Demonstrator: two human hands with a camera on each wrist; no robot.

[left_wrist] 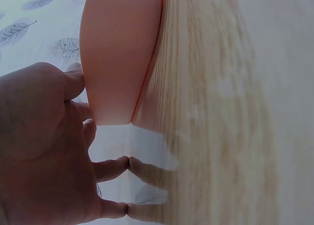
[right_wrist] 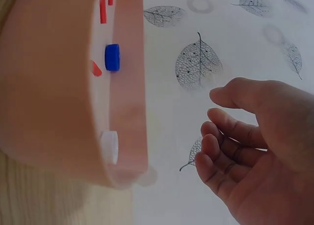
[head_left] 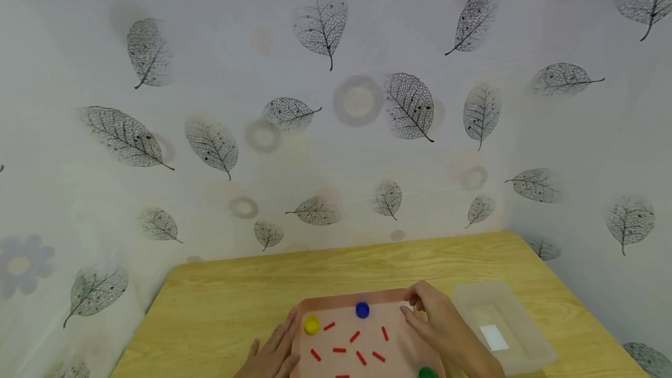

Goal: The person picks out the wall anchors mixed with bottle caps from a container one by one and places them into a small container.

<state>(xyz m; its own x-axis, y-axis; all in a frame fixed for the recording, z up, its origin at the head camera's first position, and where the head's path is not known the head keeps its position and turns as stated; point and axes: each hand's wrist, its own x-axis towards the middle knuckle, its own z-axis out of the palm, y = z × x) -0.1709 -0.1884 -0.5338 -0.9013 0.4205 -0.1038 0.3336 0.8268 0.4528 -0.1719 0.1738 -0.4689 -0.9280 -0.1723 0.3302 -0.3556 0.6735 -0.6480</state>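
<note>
A pink tray (head_left: 385, 312) stands on the table with several short red sticks (head_left: 361, 357) spread over its floor. Round caps lie around its edges: yellow (head_left: 312, 325) at left, blue (head_left: 362, 310) at the back, white (head_left: 403, 308) at the back right corner, green (head_left: 427, 373) at the front right. My left hand (head_left: 270, 352) rests against the tray's left side, fingers extended, thumb at the rim in the left wrist view. Above the white cap hovers my right hand (head_left: 436, 317). Its fingers are loosely bent with nothing between them in the right wrist view.
To the right of the tray stands a translucent plastic box (head_left: 517, 314) with a white label (head_left: 494, 338). Behind the wooden table (head_left: 236, 284) rises a wall (head_left: 336, 162) with a leaf pattern; another wall section flanks the right side.
</note>
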